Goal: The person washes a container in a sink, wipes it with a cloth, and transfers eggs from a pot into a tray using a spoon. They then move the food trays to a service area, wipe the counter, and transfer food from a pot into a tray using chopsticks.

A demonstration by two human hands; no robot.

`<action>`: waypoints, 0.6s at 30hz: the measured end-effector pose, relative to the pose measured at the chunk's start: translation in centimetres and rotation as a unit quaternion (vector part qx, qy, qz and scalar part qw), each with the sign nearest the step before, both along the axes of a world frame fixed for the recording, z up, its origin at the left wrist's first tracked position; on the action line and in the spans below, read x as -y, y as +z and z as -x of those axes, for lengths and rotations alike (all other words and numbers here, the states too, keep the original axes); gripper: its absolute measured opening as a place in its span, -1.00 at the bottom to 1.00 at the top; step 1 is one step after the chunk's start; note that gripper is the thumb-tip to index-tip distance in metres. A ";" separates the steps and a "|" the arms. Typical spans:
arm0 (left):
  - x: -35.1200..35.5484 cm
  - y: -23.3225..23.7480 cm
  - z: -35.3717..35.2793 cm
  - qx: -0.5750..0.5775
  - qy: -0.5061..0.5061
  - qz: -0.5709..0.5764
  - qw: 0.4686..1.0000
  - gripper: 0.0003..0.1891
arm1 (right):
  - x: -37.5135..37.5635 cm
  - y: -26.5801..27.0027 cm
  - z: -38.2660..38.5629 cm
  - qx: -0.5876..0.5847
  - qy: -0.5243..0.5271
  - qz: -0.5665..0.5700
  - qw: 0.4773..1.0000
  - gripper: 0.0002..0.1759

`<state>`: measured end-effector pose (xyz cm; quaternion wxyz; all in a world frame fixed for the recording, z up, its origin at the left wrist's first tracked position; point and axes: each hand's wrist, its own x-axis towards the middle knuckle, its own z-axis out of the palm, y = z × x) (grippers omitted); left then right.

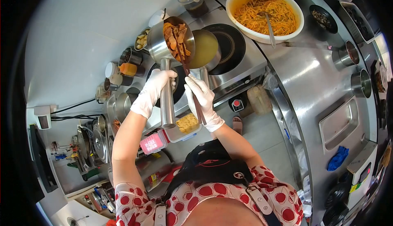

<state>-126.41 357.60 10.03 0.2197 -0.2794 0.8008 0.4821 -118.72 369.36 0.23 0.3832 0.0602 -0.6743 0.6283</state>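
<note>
White gloves cover both hands. My left hand [152, 92] is closed around the handle of a steel saucepan [155, 44], which is tilted over the stove. Inside lie orange-brown pieces of food [172, 35] that look like sliced meat. Long dark chopsticks [198, 106] are gripped in my right hand [201, 97], their tips among those pieces. Just right of the tilted saucepan, a second saucepan [216, 60] of yellowish broth [204, 48] stands at the cooktop. The tilted saucepan overlaps its left rim in this view.
A black burner [233, 48] is to the right. Beyond it stand a large white bowl [230, 9] of orange shredded food with a spoon [270, 31], and a steel counter [294, 78] with a rectangular tray [339, 123]. Jars and seasoning containers [127, 69] line the wall at left.
</note>
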 end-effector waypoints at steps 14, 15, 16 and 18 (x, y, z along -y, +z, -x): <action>5.5 -0.5 -7.6 0.019 0.018 -0.434 0.900 -0.75 | -9.1 5.3 -5.2 -0.065 0.075 -0.153 0.983 -0.58; 7.1 -2.0 -7.4 0.073 -0.020 -0.517 0.853 -0.71 | -10.5 5.6 -6.4 -0.069 0.074 -0.148 0.984 -0.55; 6.4 -1.9 -7.8 0.086 -0.063 -0.541 0.834 -0.69 | -12.6 6.5 -7.9 -0.064 0.076 -0.150 0.984 -0.53; 5.7 -2.2 -8.7 0.098 -0.076 -0.560 0.819 -0.61 | -16.3 8.7 -12.1 -0.038 0.058 -0.131 0.989 -0.51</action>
